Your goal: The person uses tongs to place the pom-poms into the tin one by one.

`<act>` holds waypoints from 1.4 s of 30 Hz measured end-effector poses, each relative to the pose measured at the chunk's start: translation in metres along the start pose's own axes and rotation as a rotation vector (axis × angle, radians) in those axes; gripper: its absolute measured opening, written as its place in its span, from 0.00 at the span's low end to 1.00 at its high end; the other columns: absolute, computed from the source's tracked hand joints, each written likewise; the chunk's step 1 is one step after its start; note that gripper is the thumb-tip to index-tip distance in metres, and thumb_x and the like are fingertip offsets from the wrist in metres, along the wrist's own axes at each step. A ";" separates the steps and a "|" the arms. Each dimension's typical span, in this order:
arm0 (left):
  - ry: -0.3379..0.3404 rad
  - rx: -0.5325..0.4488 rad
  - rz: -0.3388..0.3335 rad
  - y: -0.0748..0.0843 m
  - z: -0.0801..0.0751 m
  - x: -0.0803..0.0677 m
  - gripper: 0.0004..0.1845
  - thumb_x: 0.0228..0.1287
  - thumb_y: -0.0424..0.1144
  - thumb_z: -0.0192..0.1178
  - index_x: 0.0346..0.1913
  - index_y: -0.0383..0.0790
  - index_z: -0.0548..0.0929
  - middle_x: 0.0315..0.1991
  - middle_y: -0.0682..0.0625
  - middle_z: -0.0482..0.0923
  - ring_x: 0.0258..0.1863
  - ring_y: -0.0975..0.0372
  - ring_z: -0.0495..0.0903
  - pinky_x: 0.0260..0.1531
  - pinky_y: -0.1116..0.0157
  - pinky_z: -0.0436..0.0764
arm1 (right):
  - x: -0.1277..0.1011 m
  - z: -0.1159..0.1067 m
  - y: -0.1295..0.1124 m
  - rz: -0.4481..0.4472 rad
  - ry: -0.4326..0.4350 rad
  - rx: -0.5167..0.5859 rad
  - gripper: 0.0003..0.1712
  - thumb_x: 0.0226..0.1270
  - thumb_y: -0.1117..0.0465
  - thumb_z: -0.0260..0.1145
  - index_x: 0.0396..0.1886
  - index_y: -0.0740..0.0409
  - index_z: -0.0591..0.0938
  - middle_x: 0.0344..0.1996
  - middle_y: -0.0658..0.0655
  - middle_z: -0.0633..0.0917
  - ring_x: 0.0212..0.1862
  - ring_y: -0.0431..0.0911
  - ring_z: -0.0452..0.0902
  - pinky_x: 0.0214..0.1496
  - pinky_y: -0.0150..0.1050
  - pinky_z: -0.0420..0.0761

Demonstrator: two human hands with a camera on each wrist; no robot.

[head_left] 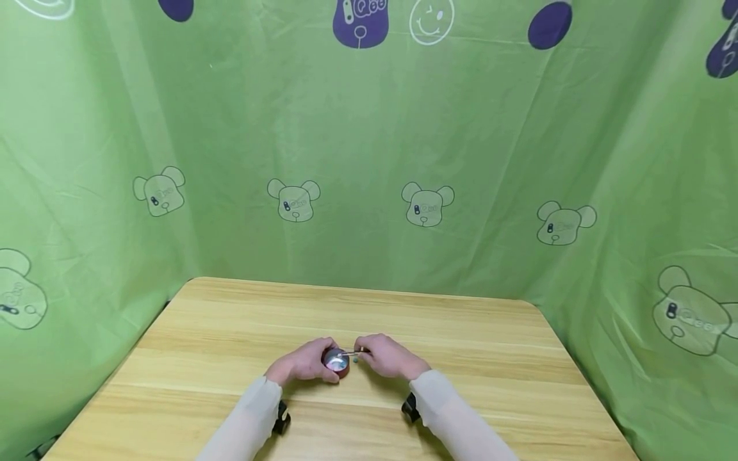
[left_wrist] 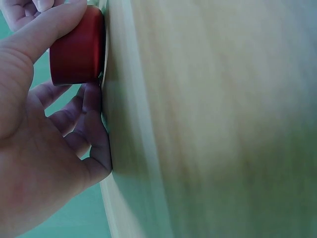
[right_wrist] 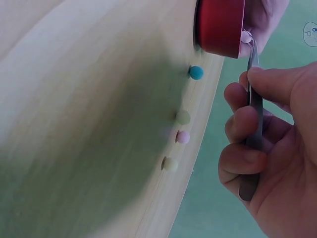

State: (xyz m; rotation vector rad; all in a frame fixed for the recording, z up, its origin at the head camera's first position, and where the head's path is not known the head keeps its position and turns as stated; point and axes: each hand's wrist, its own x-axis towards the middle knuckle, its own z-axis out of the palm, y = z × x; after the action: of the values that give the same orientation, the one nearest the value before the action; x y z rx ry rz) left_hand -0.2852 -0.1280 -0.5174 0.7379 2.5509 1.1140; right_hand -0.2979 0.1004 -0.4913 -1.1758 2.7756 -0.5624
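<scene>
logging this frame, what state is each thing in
red tin: open, standing on the table, held by left hand
tweezers: gripped by right hand, tips pinching a pink ball at the tin's rim
four small balls: loose on the table

Right wrist view: red tin (right_wrist: 220,27) running off the top edge; tweezers' (right_wrist: 253,99) lower end disappearing inside the right hand (right_wrist: 270,153). Head view, lower centre: beads too small to distinguish.
</scene>
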 end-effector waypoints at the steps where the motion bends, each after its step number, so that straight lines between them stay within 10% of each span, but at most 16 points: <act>1: -0.001 0.001 0.001 0.000 0.000 0.000 0.25 0.45 0.40 0.75 0.45 0.40 0.74 0.41 0.53 0.76 0.44 0.59 0.75 0.49 0.56 0.72 | 0.000 0.000 0.000 0.000 -0.001 0.002 0.04 0.70 0.60 0.58 0.38 0.52 0.79 0.33 0.47 0.82 0.33 0.35 0.73 0.38 0.34 0.76; 42: 0.009 0.027 0.003 -0.003 0.000 0.001 0.26 0.45 0.42 0.75 0.47 0.39 0.74 0.42 0.52 0.76 0.44 0.58 0.75 0.48 0.57 0.72 | -0.004 -0.004 -0.001 0.076 0.013 0.034 0.06 0.71 0.59 0.56 0.40 0.52 0.79 0.32 0.45 0.80 0.32 0.36 0.72 0.37 0.35 0.75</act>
State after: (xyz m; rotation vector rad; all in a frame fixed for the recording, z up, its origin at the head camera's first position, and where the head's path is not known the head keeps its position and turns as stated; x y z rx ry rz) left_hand -0.2869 -0.1294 -0.5202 0.7448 2.5782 1.0879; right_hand -0.2951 0.1044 -0.4876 -1.0591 2.7953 -0.6098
